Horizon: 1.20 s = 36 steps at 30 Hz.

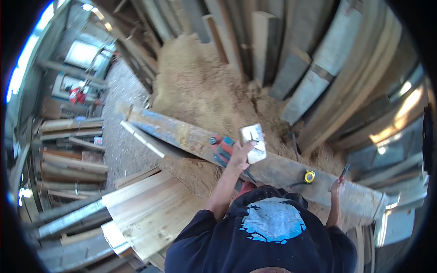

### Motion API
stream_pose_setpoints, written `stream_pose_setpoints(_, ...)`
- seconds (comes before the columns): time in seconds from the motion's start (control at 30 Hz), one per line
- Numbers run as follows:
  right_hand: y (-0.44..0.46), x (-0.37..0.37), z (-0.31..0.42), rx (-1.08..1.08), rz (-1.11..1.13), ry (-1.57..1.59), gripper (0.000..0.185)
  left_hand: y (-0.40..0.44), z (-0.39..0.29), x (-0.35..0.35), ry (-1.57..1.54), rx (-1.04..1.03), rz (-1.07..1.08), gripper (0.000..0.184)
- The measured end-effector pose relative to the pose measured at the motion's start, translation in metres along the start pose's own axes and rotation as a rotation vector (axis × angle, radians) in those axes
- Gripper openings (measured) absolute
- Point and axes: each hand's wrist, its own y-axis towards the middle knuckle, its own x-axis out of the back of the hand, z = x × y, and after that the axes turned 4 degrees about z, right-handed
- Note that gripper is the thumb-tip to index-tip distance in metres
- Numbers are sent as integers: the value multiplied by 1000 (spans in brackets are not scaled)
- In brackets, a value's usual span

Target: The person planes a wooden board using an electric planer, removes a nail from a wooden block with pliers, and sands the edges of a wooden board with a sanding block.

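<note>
My left hand (241, 155) grips a power tool (223, 150) with a teal and red body. The tool is tipped over, so its flat, shiny metal base plate (254, 143) faces up beside my fingers. My right hand (337, 187) is closed around a slim hand tool (344, 172) with a dark tip and some red on it; its exact kind is too small to tell. Between the hands, a yellow and black tape measure (309, 176) rests on the long wooden plank (282, 170), which runs across in front of me.
Sawdust (200, 86) covers the ground past the plank. Upright timbers (266, 45) lean beyond it at the right. A stack of pale boards (150, 209) lies at the near left, and shelved lumber (73, 164) fills the far left beside a gravel path (120, 104).
</note>
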Motion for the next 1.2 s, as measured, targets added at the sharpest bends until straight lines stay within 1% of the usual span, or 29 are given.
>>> stream_pose_setpoints(0.07, 8, 18, 65, 171, 183, 550, 22, -11, -14, 4, 85, -82, 76, 65)
stream_pose_setpoints(0.1, 0, 45, 116, 252, 288, 817, 21, -16, -20, 9, 110, -126, 109, 65)
stream_pose_setpoints(0.13, -15, 72, 175, 283, 287, 720, 18, -23, -25, 14, 109, -155, 111, 66)
stream_pose_setpoints(0.23, -53, 117, 291, 257, 674, 936, 16, -48, -46, 33, 88, -239, 108, 66)
stream_pose_setpoints(0.3, -92, 128, 350, 482, 750, 1044, 30, -70, -59, 47, 49, -288, 86, 67)
stream_pose_setpoints(0.37, -134, 146, 396, 484, 1110, 1198, 45, -93, -74, 62, 12, -347, 60, 66)
stream_pose_setpoints(0.43, -174, 152, 434, 466, 1501, 1303, 52, -115, -85, 85, -65, -387, 66, 66)
stream_pose_setpoints(0.47, -200, 156, 451, 464, 1650, 1362, 48, -133, -100, 77, -96, -419, 28, 66)
stream_pose_setpoints(0.53, -252, 165, 478, 433, 1948, 1477, 40, -151, -109, 102, -78, -463, 13, 64)
stream_pose_setpoints(0.6, -289, 172, 493, 301, 2204, 1424, 36, -168, -118, 117, -49, -518, -28, 63)
stream_pose_setpoints(0.63, -305, 176, 500, 226, 2328, 1394, 34, -172, -120, 131, 36, -544, -65, 64)
stream_pose_setpoints(0.7, -332, 189, 516, 213, 2353, 1228, 33, -184, -122, 152, 213, -617, -154, 64)
stream_pose_setpoints(0.73, -337, 193, 520, 204, 2353, 1151, 32, -190, -128, 153, 206, -640, -161, 64)
stream_pose_setpoints(0.83, -336, 173, 525, 364, 2267, 890, 39, -202, -143, 159, 238, -689, -189, 67)
stream_pose_setpoints(0.87, -337, 172, 528, 380, 2208, 829, 41, -204, -146, 163, 256, -701, -206, 68)
stream_pose_setpoints(0.97, -335, 166, 533, 466, 2176, 710, 35, -208, -154, 177, 318, -718, -209, 73)
stream_pose_setpoints(1.03, -335, 166, 539, 513, 2153, 648, 34, -211, -160, 174, 334, -739, -194, 75)
stream_pose_setpoints(1.13, -336, 168, 546, 584, 2109, 584, 31, -212, -164, 177, 382, -747, -164, 75)
stream_pose_setpoints(1.2, -335, 171, 551, 633, 2095, 547, 31, -215, -166, 173, 380, -718, -155, 75)
